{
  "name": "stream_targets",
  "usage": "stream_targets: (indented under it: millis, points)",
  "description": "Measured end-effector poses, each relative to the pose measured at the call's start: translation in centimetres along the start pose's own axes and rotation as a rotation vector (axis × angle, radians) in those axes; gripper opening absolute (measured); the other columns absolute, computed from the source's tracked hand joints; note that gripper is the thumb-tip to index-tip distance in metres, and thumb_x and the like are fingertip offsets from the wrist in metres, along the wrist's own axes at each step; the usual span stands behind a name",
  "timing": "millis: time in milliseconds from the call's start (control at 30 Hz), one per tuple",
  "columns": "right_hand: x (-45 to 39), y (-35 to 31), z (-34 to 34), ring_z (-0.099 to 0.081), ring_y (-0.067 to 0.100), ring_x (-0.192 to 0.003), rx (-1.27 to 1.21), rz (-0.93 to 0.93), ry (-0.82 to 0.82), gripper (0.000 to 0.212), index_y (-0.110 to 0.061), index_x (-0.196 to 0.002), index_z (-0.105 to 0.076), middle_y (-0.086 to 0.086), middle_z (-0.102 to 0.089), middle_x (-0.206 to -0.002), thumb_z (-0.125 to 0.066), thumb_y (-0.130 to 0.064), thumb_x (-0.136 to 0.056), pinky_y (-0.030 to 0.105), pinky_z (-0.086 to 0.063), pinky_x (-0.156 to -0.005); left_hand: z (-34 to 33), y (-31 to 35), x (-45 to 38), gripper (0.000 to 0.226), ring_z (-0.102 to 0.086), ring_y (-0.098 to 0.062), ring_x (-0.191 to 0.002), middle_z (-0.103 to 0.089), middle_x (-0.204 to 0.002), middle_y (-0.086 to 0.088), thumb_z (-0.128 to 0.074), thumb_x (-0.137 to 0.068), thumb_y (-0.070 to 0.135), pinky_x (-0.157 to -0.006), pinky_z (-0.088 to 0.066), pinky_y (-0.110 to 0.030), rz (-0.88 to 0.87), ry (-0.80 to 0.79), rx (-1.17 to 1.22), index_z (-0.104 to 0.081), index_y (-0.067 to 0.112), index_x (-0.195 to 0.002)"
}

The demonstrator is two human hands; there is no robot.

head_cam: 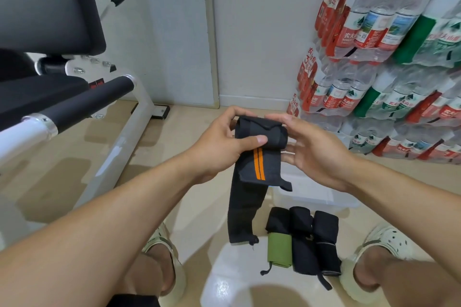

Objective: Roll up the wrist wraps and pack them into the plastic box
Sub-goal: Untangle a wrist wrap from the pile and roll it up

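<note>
The left hand (219,139) pinches a partly rolled black wrist wrap with orange stripes (259,147), thumb pressed on the roll, while the right hand (316,149) cups the roll's right end with its fingers curled round it. The wrap's loose tail hangs toward the floor (174,132). Below, three more wraps (303,239) lie side by side near the clear plastic box (311,192).
</note>
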State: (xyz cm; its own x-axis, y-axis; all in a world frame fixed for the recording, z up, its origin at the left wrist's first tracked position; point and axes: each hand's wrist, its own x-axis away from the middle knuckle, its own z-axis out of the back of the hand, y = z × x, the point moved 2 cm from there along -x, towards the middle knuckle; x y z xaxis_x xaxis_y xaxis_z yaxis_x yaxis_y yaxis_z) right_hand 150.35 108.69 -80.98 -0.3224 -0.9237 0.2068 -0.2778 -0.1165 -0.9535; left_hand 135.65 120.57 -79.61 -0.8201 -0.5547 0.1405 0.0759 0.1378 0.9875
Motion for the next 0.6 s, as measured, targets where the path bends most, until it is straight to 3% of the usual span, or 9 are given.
stream_targets:
  millis: [200, 400, 600]
  points:
    - [0.09, 0.48, 0.07, -0.069, 0.025, -0.117, 0.119, -0.066, 0.035, 0.036, -0.024, -0.130, -0.065, 0.005, -0.072, -0.126, -0.058, -0.040, -0.099, 0.045, -0.054, -0.102, -0.37, -0.17, 0.14, 0.043, -0.072, -0.014, -0.097, -0.065, -0.120, -0.003, -0.078, -0.084, 0.000, -0.085, -0.061, -0.036, -0.120, -0.017, -0.190, -0.057, 0.021, -0.116]
    - [0.25, 0.28, 0.43, -0.071, 0.025, -0.112, 0.148, -0.060, 0.026, 0.050, -0.018, -0.128, -0.065, 0.007, -0.075, -0.117, -0.067, -0.042, -0.083, 0.042, -0.056, -0.097, -0.48, -0.19, 0.35, 0.047, -0.071, -0.005, -0.090, -0.063, -0.123, -0.002, -0.078, -0.084, -0.001, -0.078, -0.059, -0.025, -0.128, -0.036, -0.209, -0.057, 0.019, -0.120]
    - [0.19, 0.15, 0.57, -0.072, 0.024, -0.111, 0.160, -0.006, 0.048, 0.055, -0.020, -0.131, -0.062, 0.008, -0.075, -0.117, -0.071, -0.036, -0.079, 0.044, -0.056, -0.097, -0.23, -0.64, 0.20, 0.055, -0.073, -0.012, -0.093, -0.064, -0.127, 0.002, -0.079, -0.082, -0.003, -0.077, -0.059, -0.029, -0.102, -0.038, -0.159, -0.057, 0.019, -0.127]
